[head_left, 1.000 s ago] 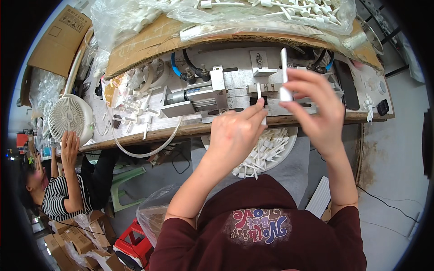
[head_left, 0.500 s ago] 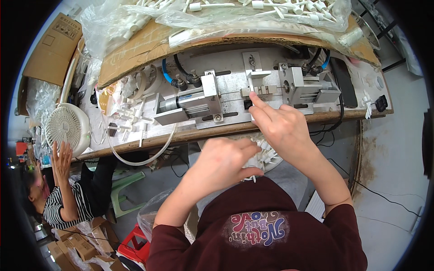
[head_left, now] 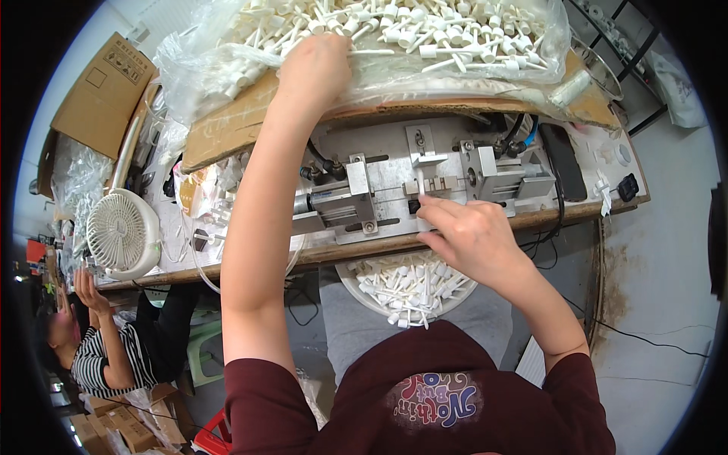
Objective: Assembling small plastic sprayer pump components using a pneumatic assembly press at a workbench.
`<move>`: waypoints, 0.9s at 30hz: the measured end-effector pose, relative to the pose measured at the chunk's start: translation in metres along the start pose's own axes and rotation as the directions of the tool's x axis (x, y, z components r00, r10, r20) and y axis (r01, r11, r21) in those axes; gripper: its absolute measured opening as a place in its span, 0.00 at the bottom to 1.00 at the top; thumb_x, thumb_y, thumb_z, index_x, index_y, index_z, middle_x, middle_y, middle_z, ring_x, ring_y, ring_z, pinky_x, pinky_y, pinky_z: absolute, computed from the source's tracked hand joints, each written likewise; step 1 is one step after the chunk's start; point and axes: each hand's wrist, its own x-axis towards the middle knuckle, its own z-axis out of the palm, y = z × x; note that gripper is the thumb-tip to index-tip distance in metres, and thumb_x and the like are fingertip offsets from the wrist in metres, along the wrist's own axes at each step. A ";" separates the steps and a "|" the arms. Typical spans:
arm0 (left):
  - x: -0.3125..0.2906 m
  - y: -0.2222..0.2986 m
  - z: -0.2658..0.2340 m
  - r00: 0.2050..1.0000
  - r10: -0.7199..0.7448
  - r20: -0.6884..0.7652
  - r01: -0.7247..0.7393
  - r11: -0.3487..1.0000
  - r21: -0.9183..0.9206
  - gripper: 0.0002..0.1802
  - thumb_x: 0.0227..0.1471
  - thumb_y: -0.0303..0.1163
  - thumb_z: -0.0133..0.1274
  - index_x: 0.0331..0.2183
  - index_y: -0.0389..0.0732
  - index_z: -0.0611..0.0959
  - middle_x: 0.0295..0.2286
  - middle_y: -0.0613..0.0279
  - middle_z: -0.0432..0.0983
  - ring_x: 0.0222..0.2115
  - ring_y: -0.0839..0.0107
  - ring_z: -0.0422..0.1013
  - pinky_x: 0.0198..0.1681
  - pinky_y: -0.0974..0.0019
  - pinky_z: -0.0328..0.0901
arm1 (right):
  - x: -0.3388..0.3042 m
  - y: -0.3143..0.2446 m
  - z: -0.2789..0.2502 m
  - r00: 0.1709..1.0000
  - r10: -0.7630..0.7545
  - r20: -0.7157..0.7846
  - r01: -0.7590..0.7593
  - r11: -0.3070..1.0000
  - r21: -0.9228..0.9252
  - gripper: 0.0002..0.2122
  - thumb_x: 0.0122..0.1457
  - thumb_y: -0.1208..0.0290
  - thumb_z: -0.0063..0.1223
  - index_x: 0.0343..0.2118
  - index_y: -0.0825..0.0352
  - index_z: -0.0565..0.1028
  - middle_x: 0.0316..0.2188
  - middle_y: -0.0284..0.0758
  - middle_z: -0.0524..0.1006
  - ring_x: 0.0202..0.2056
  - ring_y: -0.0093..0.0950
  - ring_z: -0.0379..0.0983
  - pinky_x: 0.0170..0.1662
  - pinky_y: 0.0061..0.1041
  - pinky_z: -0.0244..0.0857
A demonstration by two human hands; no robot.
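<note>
My left hand [head_left: 317, 72] reaches to the far side, onto a heap of white plastic stick-shaped parts with round caps [head_left: 447, 34]. Its fingertips are hidden, so what they grip does not show. My right hand [head_left: 474, 231] is at the middle of a metal clamping fixture [head_left: 390, 193]. Its index fingertip touches the lower end of a white plastic stick part [head_left: 422, 180] seated in the small central block [head_left: 440, 184]. The thumb stands apart from the fingers. On my lap below, a round white bowl [head_left: 350, 282] holds many similar parts.
Pneumatic cylinders [head_left: 334, 208] with hoses flank the fixture. Cardboard [head_left: 220, 140] and clear plastic lie under the heap. A white fan [head_left: 121, 231] stands at the left, a dark phone [head_left: 563, 163] at the right. A co-worker [head_left: 114, 353] in a striped top sits at the left.
My left hand has moved from above the lap bowl up to the far heap, uncovering the bowl. My right hand stays by the seated part, its index finger now more bent. The view has shifted slightly.
</note>
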 end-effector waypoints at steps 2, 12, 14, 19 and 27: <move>-0.001 0.005 -0.002 1.000 0.012 0.010 -0.011 0.998 -0.064 0.17 0.51 0.29 0.58 0.45 0.47 0.85 0.42 0.53 0.80 0.44 0.54 0.75 0.48 0.57 0.69 | 0.006 0.003 -0.015 0.999 0.033 -0.040 -0.030 0.997 0.072 0.11 0.52 0.69 0.65 0.36 0.67 0.79 0.37 0.36 0.82 0.25 0.31 0.79 0.29 0.25 0.72; -0.083 0.045 -0.048 0.932 0.023 -0.362 -0.219 0.830 -0.512 0.14 0.48 0.30 0.64 0.40 0.39 0.86 0.33 0.61 0.80 0.28 0.70 0.78 0.32 0.68 0.74 | 0.120 0.117 -0.075 0.899 -0.177 -0.400 -0.012 0.904 -0.428 0.07 0.56 0.65 0.61 0.32 0.63 0.81 0.27 0.36 0.79 0.29 0.32 0.76 0.36 0.34 0.70; -0.106 0.054 -0.051 0.934 0.034 -0.355 -0.223 0.833 -0.506 0.16 0.46 0.30 0.67 0.39 0.38 0.85 0.36 0.61 0.79 0.27 0.74 0.77 0.31 0.71 0.75 | 0.139 0.135 -0.075 0.958 0.008 -0.288 -0.117 0.924 -0.363 0.10 0.54 0.63 0.63 0.30 0.65 0.80 0.27 0.39 0.79 0.32 0.34 0.77 0.38 0.35 0.70; -0.162 0.079 -0.033 0.975 0.030 -0.219 -0.150 0.817 -0.557 0.15 0.43 0.26 0.68 0.37 0.36 0.84 0.43 0.57 0.78 0.34 0.71 0.78 0.35 0.68 0.75 | 0.172 0.148 -0.058 0.902 0.430 0.026 -0.408 0.871 -0.274 0.15 0.50 0.61 0.66 0.28 0.71 0.79 0.29 0.43 0.80 0.32 0.36 0.78 0.38 0.34 0.71; -0.208 0.106 0.015 0.975 0.123 -0.185 -0.199 0.853 -0.483 0.16 0.43 0.27 0.66 0.38 0.38 0.85 0.45 0.60 0.80 0.30 0.66 0.79 0.31 0.67 0.71 | 0.163 0.141 -0.046 0.992 0.039 -0.116 -0.097 0.829 -0.551 0.11 0.51 0.75 0.59 0.37 0.74 0.78 0.31 0.45 0.80 0.35 0.39 0.78 0.39 0.33 0.72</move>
